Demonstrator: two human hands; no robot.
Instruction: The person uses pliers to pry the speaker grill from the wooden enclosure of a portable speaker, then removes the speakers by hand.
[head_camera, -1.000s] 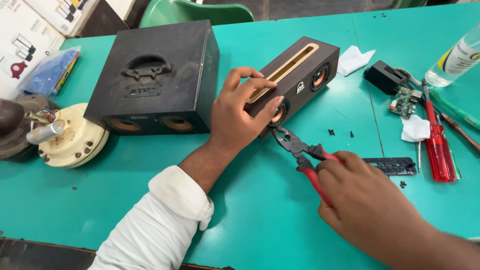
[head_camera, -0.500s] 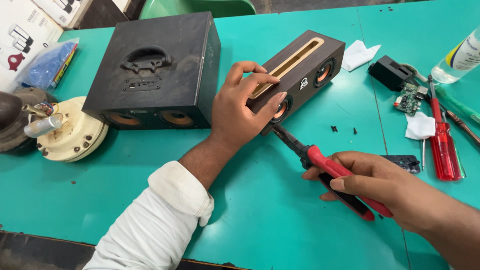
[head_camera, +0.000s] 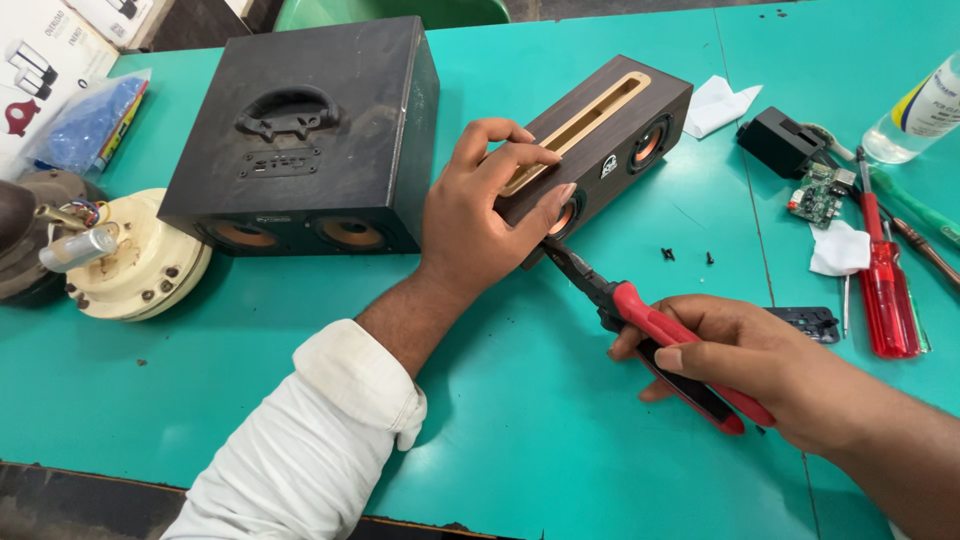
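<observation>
A long dark-brown speaker bar (head_camera: 612, 125) with a tan slot on top lies diagonally on the teal table (head_camera: 560, 440). My left hand (head_camera: 487, 212) grips its near end, fingers over the top and thumb by a round driver. My right hand (head_camera: 742, 358) holds red-handled pliers (head_camera: 640, 320) by the handles. The black jaws touch the speaker's front face just below my left thumb.
A large black speaker box (head_camera: 300, 135) stands to the left. A cream motor part (head_camera: 130, 265) lies at far left. At right lie a red screwdriver (head_camera: 885, 290), a green circuit board (head_camera: 815, 195), a black adapter (head_camera: 778, 140), white tissues (head_camera: 838, 248), a clear bottle (head_camera: 920, 105) and small black screws (head_camera: 667, 254).
My right hand has slid back along the pliers' handles and settled lower right. The pliers' jaws stay at the speaker's front face. My left hand keeps its grip.
</observation>
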